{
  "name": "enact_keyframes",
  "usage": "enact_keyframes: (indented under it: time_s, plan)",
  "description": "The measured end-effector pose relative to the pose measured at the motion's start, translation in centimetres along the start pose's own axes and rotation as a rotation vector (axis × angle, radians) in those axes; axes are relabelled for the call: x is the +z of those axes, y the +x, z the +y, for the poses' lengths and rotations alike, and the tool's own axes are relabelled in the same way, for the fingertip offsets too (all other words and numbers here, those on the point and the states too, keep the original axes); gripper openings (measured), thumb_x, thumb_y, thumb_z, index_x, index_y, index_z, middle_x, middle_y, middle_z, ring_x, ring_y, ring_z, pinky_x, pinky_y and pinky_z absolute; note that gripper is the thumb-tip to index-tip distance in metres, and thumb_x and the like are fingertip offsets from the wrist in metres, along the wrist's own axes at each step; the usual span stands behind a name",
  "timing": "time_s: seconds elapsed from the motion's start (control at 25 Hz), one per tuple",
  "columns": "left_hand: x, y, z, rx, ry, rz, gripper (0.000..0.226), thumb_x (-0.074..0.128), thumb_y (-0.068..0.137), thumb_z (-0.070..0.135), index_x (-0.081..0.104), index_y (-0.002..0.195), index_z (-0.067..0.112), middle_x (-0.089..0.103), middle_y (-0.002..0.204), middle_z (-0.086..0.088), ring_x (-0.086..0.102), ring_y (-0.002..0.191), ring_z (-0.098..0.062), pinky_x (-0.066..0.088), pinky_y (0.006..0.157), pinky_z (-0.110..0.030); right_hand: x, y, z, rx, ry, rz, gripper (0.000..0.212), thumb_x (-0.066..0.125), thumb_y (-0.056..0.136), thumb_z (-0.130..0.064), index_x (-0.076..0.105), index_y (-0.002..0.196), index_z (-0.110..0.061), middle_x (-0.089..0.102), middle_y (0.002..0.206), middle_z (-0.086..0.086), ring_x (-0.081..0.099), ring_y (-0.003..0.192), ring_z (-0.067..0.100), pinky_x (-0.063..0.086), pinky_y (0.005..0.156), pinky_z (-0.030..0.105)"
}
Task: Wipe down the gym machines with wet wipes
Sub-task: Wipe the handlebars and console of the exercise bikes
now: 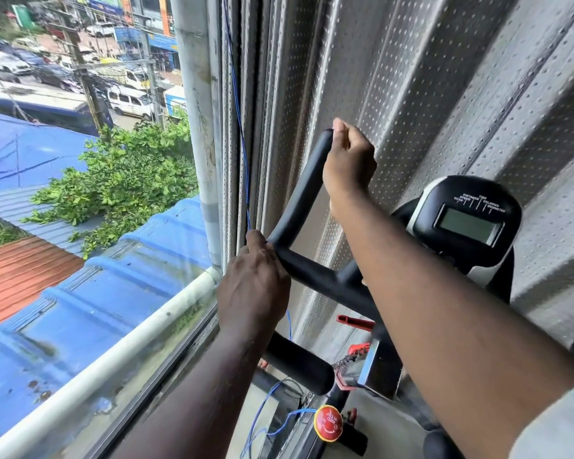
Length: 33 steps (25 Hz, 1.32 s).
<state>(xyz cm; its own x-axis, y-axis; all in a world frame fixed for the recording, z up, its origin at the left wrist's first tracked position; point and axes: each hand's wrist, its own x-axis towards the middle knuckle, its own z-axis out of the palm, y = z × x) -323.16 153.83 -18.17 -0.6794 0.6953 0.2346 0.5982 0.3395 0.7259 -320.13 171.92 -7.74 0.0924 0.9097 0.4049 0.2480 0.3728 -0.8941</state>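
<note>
Though no wipe is showing, left hand (252,286) is wrapping its grip round the handlebar (299,193) bend beside the window (199,127), right hand (350,160) curling at its tip; console (468,220), likely, is awaiting wiping.

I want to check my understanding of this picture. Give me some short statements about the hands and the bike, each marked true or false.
1. The right hand grips the upper end of the black handlebar. True.
2. The left hand rests on the console. False: it holds the handlebar at its bend, beside the window.
3. The console's screen shows bright numbers. False: it is blank and grey.
4. A blue cable runs up along the window frame. True.
5. The red knob sits above the handlebar. False: it is below it, near the bottom of the picture.
</note>
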Motion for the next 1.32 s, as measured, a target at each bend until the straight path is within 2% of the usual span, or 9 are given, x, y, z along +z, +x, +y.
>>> enact_keyframes:
  time_s: [0.2, 0.36, 0.48, 0.6, 0.68, 0.8, 0.92, 1.16, 1.32]
  plan:
    - [-0.3, -0.1, 0.1, -0.042, -0.037, -0.009, 0.017, 0.028, 0.110, 0.036, 0.035, 0.098, 0.027, 0.054, 0.088, 0.000, 0.054, 0.087, -0.035, 0.038, 0.071, -0.042, -2.2, -4.0, 0.4, 0.214, 0.011, -0.095, 0.036, 0.053, 0.102, -0.003, 0.069, 0.134, -0.010, 0.073, 0.129, 0.009, 0.070, 0.113, 0.019, 0.055, 0.098, 0.027]
    - [-0.4, 0.0, 0.0, -0.137, -0.091, -0.015, 0.021, 0.029, 0.109, 0.036, 0.037, 0.093, 0.026, 0.052, 0.086, -0.003, 0.047, 0.083, -0.033, 0.036, 0.073, -0.042, -3.0, -5.6, 1.3, 0.128, -0.275, -0.182, 0.012, 0.058, 0.095, -0.005, 0.069, 0.092, -0.009, 0.076, 0.100, 0.011, 0.062, 0.084, 0.021, 0.045, 0.073, 0.021]
    - [-0.6, -0.1, 0.3, -0.173, -0.086, -0.030, 0.019, 0.030, 0.107, 0.035, 0.038, 0.093, 0.025, 0.049, 0.084, -0.003, 0.048, 0.085, -0.035, 0.036, 0.074, -0.043, -4.1, -6.5, 0.7, 0.059, -0.428, -0.236, 0.013, 0.063, 0.095, -0.009, 0.069, 0.103, -0.001, 0.073, 0.109, 0.021, 0.069, 0.098, 0.037, 0.046, 0.071, 0.029]
    - [-0.7, -0.2, 0.5, -0.196, -0.045, -0.044, 0.017, 0.031, 0.107, 0.033, 0.037, 0.094, 0.025, 0.045, 0.083, -0.002, 0.044, 0.084, -0.034, 0.035, 0.073, -0.043, -5.0, -9.6, 0.0, -0.051, -0.742, -0.615, 0.025, 0.065, 0.094, -0.012, 0.063, 0.116, 0.000, 0.068, 0.120, 0.024, 0.068, 0.110, 0.040, 0.056, 0.085, 0.038]
    - [-0.8, -0.5, 0.5, -0.177, -0.026, -0.042, 0.014, 0.033, 0.106, 0.030, 0.037, 0.094, 0.025, 0.046, 0.085, -0.004, 0.044, 0.083, -0.033, 0.035, 0.072, -0.042, -6.3, -10.1, -0.5, -0.098, -0.838, -0.776, 0.025, 0.064, 0.096, -0.016, 0.062, 0.117, -0.002, 0.068, 0.120, 0.021, 0.070, 0.106, 0.037, 0.055, 0.080, 0.036]
    - [-0.9, -0.4, 0.4, -0.164, -0.028, -0.034, 0.012, 0.033, 0.105, 0.028, 0.038, 0.095, 0.025, 0.050, 0.089, -0.006, 0.042, 0.083, -0.032, 0.035, 0.073, -0.042, -6.9, -6.4, -2.7, -0.059, -0.723, -0.594, 0.015, 0.066, 0.096, -0.012, 0.062, 0.110, -0.007, 0.067, 0.108, 0.013, 0.069, 0.092, 0.031, 0.055, 0.072, 0.031]
    - [-0.9, -0.4, 0.5, -0.180, -0.031, -0.037, 0.013, 0.032, 0.106, 0.029, 0.039, 0.096, 0.024, 0.051, 0.090, -0.007, 0.042, 0.084, -0.032, 0.035, 0.074, -0.042, -5.6, -3.3, -3.6, -0.093, -0.744, -0.371, 0.022, 0.059, 0.099, -0.004, 0.064, 0.120, -0.003, 0.069, 0.118, 0.017, 0.069, 0.101, 0.033, 0.058, 0.078, 0.034]
    - [-1.0, -0.2, 1.0, -0.163, -0.025, -0.047, 0.012, 0.035, 0.105, 0.022, 0.038, 0.093, 0.022, 0.049, 0.087, -0.005, 0.042, 0.082, -0.032, 0.035, 0.072, -0.042, -4.6, -5.3, -0.4, -0.034, -0.725, -0.500, 0.025, 0.056, 0.099, -0.006, 0.061, 0.122, 0.001, 0.067, 0.125, 0.022, 0.068, 0.114, 0.038, 0.049, 0.078, 0.031]
    - [-1.1, -0.2, 1.2, -0.178, -0.022, -0.049, 0.013, 0.032, 0.105, 0.022, 0.038, 0.094, 0.022, 0.049, 0.087, -0.006, 0.044, 0.081, -0.034, 0.036, 0.071, -0.043, -5.7, -8.7, -0.1, -0.185, -0.920, -0.839, 0.024, 0.059, 0.102, -0.015, 0.058, 0.123, -0.004, 0.064, 0.121, 0.019, 0.068, 0.109, 0.036, 0.048, 0.074, 0.036]
